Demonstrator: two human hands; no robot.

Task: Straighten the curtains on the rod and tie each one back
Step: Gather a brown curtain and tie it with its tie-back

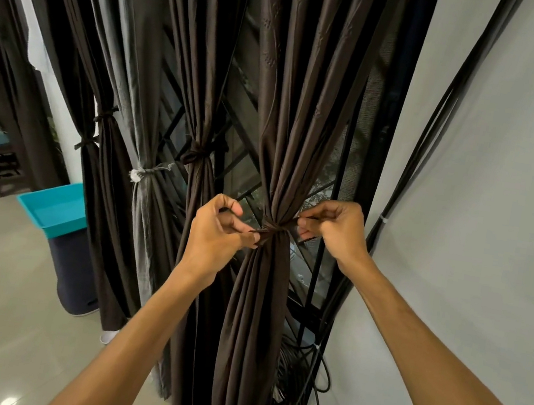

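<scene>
Left hand (220, 230) and right hand (334, 228) each pinch one end of the tie (273, 229) around the curtain (286, 135); next, I think, pull the knot tight.

Bare left hand (216, 233) and right hand (340, 234); both forearms are bare too, right to the frame edge at 6 and 4 o'clock. The fingers (317, 213) have short nails.
</scene>
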